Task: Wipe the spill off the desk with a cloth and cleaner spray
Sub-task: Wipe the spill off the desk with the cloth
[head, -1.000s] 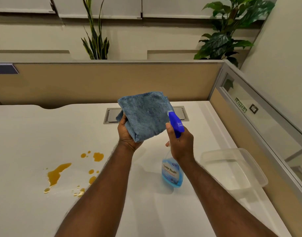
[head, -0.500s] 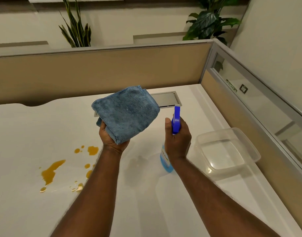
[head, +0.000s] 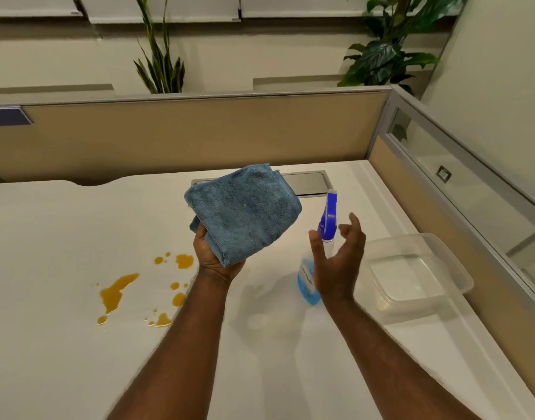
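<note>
My left hand (head: 214,253) holds a folded blue cloth (head: 245,210) up above the white desk (head: 48,237). An orange-brown spill (head: 117,291) with scattered drops lies on the desk to the left of my left forearm. The cleaner spray bottle (head: 310,277), blue liquid with a blue trigger head, stands upright on the desk. My right hand (head: 338,256) is just beside it with fingers spread, not gripping it; the hand hides part of the bottle.
A clear plastic container (head: 411,274) sits on the desk right of the bottle. A metal cable flap (head: 308,181) is set into the desk at the back. Beige partition panels (head: 199,131) enclose the back and right sides, with plants behind.
My right hand has let go of the spray bottle and opened; the bottle now stands on the desk. The left hand still holds the cloth up.
</note>
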`<state>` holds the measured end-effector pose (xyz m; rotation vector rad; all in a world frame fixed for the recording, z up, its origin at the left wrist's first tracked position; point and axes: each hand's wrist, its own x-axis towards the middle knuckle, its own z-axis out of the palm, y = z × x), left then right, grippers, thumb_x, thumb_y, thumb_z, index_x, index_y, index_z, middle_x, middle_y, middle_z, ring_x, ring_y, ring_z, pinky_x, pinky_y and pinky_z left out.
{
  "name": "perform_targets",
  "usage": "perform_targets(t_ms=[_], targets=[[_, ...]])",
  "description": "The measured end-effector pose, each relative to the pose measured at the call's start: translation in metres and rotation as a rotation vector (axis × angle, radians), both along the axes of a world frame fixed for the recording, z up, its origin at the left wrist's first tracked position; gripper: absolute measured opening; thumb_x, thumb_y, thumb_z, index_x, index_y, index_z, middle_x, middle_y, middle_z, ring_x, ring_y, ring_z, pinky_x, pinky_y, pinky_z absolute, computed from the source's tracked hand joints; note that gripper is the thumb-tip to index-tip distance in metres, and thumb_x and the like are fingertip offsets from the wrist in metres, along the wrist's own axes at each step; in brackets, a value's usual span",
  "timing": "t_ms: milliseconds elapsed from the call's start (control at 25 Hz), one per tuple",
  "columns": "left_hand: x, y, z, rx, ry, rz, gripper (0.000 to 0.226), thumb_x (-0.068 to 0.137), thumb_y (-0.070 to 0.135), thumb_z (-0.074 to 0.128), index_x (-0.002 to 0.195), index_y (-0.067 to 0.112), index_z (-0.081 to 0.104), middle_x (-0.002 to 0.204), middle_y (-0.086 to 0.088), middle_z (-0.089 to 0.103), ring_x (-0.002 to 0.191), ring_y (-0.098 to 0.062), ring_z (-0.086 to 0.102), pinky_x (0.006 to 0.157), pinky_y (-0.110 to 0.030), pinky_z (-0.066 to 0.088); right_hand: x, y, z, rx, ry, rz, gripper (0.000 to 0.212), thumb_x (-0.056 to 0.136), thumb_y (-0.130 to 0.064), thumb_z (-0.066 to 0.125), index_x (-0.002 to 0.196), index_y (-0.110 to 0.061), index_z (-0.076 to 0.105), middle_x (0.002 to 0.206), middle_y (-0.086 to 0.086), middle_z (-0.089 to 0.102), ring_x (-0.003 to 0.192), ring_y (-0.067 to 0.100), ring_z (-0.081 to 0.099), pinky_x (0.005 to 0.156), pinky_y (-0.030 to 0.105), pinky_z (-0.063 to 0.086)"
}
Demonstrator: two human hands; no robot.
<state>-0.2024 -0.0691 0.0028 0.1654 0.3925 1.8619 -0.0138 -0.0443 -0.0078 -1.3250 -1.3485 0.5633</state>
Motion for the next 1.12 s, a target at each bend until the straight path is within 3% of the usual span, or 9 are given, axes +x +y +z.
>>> perform_targets(t_ms=[80,240,360,440,480,600,760,960,1120], targets=[[-0.001,-0.017,0.003,0.021,0.010,0.024,0.044,0.089,0.044,0.043,0.091,0.018,0.078,0.095,-0.006,0.075,0.090,-0.029,0.071,0.078,-0.051,0.058,0.010,-0.016,-0.006,0.036,-0.026,-0.112,0.078,0.079,-0.060,0.056,0.137,-0.010,0.040,0.126,0.012,0.052,0.112,0.022,0.052,0.091,0.041,0.048],[0.006,-0.059,0.004,0.011,0.003,0.102,0.054,0.096,0.046,0.034,0.088,0.017,0.079,0.095,-0.006,0.076,0.087,-0.029,0.073,0.073,-0.049,0.059,0.012,-0.079,-0.024,0.020,0.163,0.007,0.030,0.087,-0.050,0.054,0.100,-0.024,0.050,0.090,0.001,0.056,0.081,0.021,0.055,0.073,0.049,0.053],[0.014,-0.095,0.001,0.012,0.023,0.112,0.053,0.095,0.048,0.036,0.090,0.017,0.079,0.097,-0.007,0.076,0.089,-0.030,0.072,0.074,-0.049,0.058,-0.005,-0.111,-0.019,-0.479,0.435,0.300,0.037,0.086,-0.061,0.052,0.084,-0.025,0.060,0.081,0.001,0.068,0.075,0.021,0.064,0.064,0.036,0.054],[0.022,-0.119,-0.001,0.021,0.026,0.075,0.052,0.093,0.049,0.040,0.092,0.015,0.079,0.097,-0.008,0.076,0.090,-0.030,0.072,0.073,-0.047,0.058,-0.018,-0.115,-0.005,-0.897,0.729,0.551,0.050,0.084,-0.067,0.046,0.101,-0.024,0.063,0.103,0.004,0.071,0.097,0.023,0.066,0.076,0.034,0.052],[0.025,-0.131,-0.003,0.017,0.027,0.042,0.052,0.093,0.049,0.041,0.095,0.014,0.078,0.098,-0.009,0.076,0.091,-0.031,0.072,0.074,-0.046,0.058,-0.024,-0.118,-0.001,-0.966,0.864,0.635,0.055,0.082,-0.069,0.047,0.110,-0.024,0.061,0.112,0.004,0.069,0.106,0.024,0.064,0.082,0.037,0.052],[0.030,-0.163,-0.003,0.016,0.054,-0.066,0.059,0.094,0.055,0.039,0.112,0.010,0.072,0.115,-0.015,0.071,0.108,-0.035,0.066,0.084,-0.050,0.054,-0.045,-0.129,0.011,-0.866,1.090,0.691,0.054,0.080,-0.055,0.062,0.124,-0.024,0.057,0.121,0.006,0.069,0.105,0.026,0.069,0.081,0.042,0.058],[0.005,-0.192,0.002,-0.110,0.237,-0.081,0.077,0.087,0.070,0.042,0.141,0.015,0.047,0.144,-0.017,0.049,0.134,-0.039,0.043,0.107,-0.058,0.036,-0.069,-0.137,0.018,-0.840,1.176,0.684,0.051,0.086,-0.042,0.065,0.130,-0.018,0.056,0.121,0.009,0.070,0.105,0.029,0.069,0.080,0.048,0.059],[-0.072,-0.223,-0.001,-0.470,0.597,0.051,0.069,0.080,0.065,0.048,0.135,0.023,0.052,0.133,-0.001,0.062,0.121,-0.024,0.059,0.099,-0.045,0.047,-0.099,-0.129,0.023,-0.758,1.111,0.582,0.048,0.085,-0.047,0.065,0.126,-0.022,0.058,0.116,0.004,0.072,0.099,0.025,0.072,0.070,0.044,0.060],[-0.166,-0.242,-0.019,-0.640,0.906,0.162,0.054,0.083,0.057,0.060,0.126,0.025,0.057,0.128,0.002,0.063,0.119,-0.020,0.059,0.098,-0.039,0.046,-0.115,-0.111,0.026,-0.483,0.839,0.405,0.051,0.078,-0.057,0.064,0.121,-0.030,0.058,0.118,-0.006,0.069,0.105,0.018,0.068,0.083,0.040,0.057]])
